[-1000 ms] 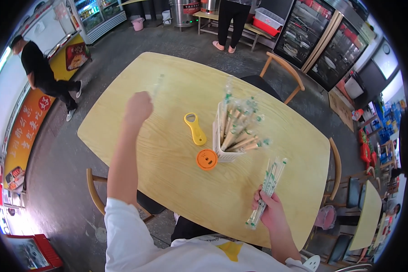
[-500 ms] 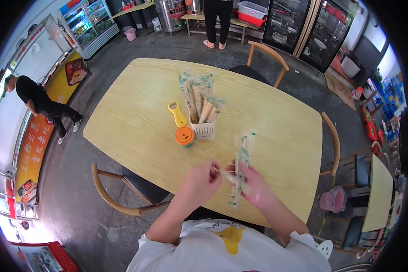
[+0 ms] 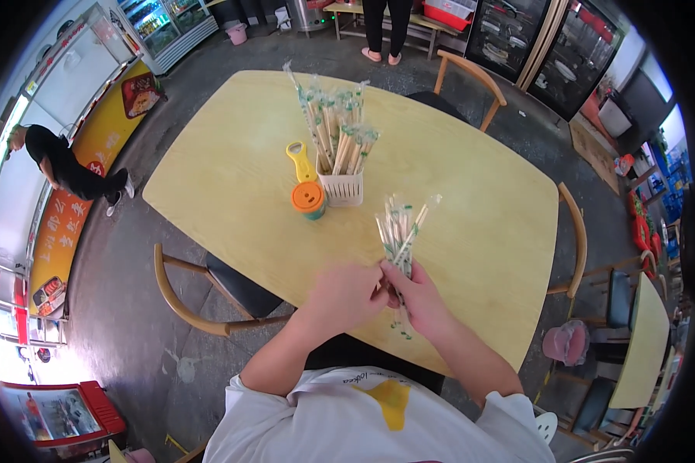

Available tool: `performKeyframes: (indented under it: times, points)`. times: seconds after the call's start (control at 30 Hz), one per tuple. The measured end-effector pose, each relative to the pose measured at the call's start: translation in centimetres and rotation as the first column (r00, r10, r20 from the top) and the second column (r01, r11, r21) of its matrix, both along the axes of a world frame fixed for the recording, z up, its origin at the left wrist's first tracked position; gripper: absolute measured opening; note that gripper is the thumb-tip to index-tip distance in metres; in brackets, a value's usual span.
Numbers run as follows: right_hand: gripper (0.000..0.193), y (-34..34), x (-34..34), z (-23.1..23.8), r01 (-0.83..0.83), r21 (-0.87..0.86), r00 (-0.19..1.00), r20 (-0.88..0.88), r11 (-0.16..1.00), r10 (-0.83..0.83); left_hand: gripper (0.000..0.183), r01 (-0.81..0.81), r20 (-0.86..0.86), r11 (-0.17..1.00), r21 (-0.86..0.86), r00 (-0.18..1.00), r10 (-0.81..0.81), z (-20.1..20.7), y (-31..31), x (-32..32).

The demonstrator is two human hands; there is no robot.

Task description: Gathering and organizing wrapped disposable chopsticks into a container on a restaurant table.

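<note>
A bundle of chopsticks in clear wrappers with green print (image 3: 398, 228) is gripped in my right hand (image 3: 421, 297), fanned at the top. My left hand (image 3: 350, 293) is curled against the bundle's near side, fingertips by the right fingers; it is smeared by motion, and what it pinches is hidden. Further off, a white slotted basket (image 3: 343, 190) holds several more wrapped chopsticks (image 3: 336, 131) standing upright. Beside it are a small green jar with a holed orange lid (image 3: 308, 197) and a yellow bottle opener (image 3: 301, 163).
The light wooden table (image 3: 471, 231) lies under my hands. Chairs stand around it, one at the left front (image 3: 224, 293), one at the right (image 3: 571, 239), one at the back (image 3: 471, 85). A person in black (image 3: 66, 166) is at the left counter; another person's legs (image 3: 386, 31) show behind.
The chopstick bundle now fans out at its top, where the sticks stood closer together. My left hand has moved right against it. The view has shifted, so the basket sits higher in it.
</note>
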State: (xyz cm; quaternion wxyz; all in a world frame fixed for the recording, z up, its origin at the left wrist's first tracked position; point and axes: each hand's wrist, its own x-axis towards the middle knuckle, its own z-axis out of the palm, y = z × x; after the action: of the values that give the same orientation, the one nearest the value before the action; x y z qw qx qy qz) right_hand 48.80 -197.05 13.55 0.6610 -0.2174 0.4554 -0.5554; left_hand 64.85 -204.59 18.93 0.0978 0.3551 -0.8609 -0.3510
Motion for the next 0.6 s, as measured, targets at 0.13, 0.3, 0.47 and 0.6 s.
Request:
performKeyframes:
  times: [0.13, 0.3, 0.47, 0.6]
  points:
    - [0.017, 1.0, -2.4, -0.3, 0.056, 0.081, 0.998, 0.015, 0.995, -0.057, 0.023, -0.252, -0.114, 0.967, 0.048, 0.960, 0.256, 2.3, -3.1, 1.0]
    - [0.015, 2.0, -3.6, -0.7, 0.150, -0.039, 0.989, 0.012, 0.988, -0.150, 0.080, -0.520, -0.296, 0.638, -0.568, 0.852, 0.431, -0.1, -9.3, -0.4]
    - [0.026, 2.9, -4.2, 1.5, 0.163, 0.007, 0.977, -0.143, 0.987, -0.160, 0.108, -0.555, -0.252, 0.671, -0.492, 0.829, 0.500, -1.8, -11.2, -3.9]
    - [0.028, 4.5, -5.9, 2.1, 0.038, 0.021, 0.764, -0.645, 0.999, -0.016, 0.110, -0.603, -0.333, 0.641, -0.475, 0.798, 0.503, -1.8, -11.6, -4.7]
